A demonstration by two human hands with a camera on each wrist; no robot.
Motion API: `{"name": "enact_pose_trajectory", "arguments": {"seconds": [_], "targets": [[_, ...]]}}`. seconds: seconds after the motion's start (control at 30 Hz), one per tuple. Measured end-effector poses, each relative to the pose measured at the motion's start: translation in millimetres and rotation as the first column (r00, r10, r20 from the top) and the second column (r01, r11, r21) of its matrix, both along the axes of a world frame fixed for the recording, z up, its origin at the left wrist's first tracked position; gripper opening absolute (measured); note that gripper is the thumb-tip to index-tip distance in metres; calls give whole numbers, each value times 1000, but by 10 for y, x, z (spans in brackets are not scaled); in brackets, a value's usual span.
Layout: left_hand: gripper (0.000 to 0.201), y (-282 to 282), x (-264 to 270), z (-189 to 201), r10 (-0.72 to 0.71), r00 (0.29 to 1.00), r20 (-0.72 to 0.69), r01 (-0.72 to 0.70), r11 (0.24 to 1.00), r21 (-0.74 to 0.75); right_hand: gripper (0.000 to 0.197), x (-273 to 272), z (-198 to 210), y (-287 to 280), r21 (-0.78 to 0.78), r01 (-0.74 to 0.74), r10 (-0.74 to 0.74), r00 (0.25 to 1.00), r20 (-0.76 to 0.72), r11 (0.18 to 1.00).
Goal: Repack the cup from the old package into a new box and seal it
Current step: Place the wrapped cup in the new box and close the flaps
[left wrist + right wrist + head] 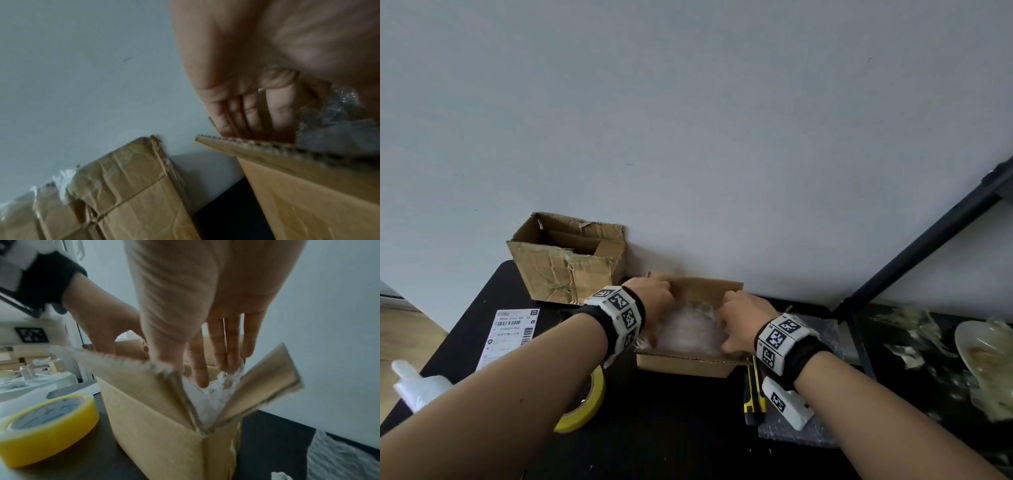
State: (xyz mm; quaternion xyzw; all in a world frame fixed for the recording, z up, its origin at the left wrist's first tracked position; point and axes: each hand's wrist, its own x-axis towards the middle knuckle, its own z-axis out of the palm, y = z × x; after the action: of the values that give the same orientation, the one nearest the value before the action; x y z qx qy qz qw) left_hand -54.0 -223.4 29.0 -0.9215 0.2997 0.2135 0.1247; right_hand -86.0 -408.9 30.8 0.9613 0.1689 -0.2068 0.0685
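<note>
The new cardboard box [685, 366] stands open on the black table, filled with clear bubble wrap [690, 325]; no cup shows through it. My left hand [654, 298] reaches into the box's left side, its straight fingers [252, 113] lying along the inner wall. My right hand [743, 317] reaches into the right side, and its straight fingers [219, 347] press down on the bubble wrap [220, 386]. The box flaps [265, 386] stand up around both hands. The old, crumpled box [568, 263] sits open at the back left against the wall.
A yellow tape roll [587, 404] lies under my left forearm, and a yellow-black utility knife [755, 394] lies right of the box on a bubble wrap sheet [798, 437]. A shipping label [512, 334] lies at left. Tape scraps and a plate [972, 346] clutter the right.
</note>
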Motion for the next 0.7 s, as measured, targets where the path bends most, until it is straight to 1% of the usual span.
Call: {"name": "enact_pose_trajectory", "arguments": {"seconds": [0.07, 0.13, 0.2, 0.3, 0.33, 0.4, 0.47, 0.53, 0.7], "targets": [[47, -12, -8, -17, -9, 999, -31, 11, 998, 70, 42, 5, -36, 14, -65, -2, 0, 1000, -30, 998], [43, -33, -25, -47, -12, 999, -45, 17, 993, 114, 35, 4, -91, 53, -155, -33, 24, 998, -61, 987], [38, -54, -29, -85, -10, 999, -43, 16, 991, 135, 25, 1, -170, 72, -234, -105, 92, 994, -65, 967], [25, -101, -26, -153, -3, 999, -35, 9, 987, 161, 27, 9, -262, 80, -290, -204, 204, 979, -31, 935], [24, -121, -27, -186, -15, 999, -29, 20, 986, 166, 27, 13, -284, 88, -310, -238, 240, 970, -30, 921], [30, -165, -31, -244, -44, 999, -19, 46, 985, 165, 27, 28, -336, 120, -348, -291, 291, 955, -54, 891], [32, -200, -14, -282, -60, 998, -10, 60, 985, 161, 32, 54, -409, 137, -347, -306, 295, 952, -87, 887], [33, -221, 21, -320, -68, 998, -15, 69, 985, 158, 35, 99, -457, 145, -316, -295, 275, 956, -105, 902], [32, -269, 80, -408, -62, 998, -26, 65, 984, 163, 32, 216, -548, 175, -267, -287, 260, 957, -131, 920]]}}
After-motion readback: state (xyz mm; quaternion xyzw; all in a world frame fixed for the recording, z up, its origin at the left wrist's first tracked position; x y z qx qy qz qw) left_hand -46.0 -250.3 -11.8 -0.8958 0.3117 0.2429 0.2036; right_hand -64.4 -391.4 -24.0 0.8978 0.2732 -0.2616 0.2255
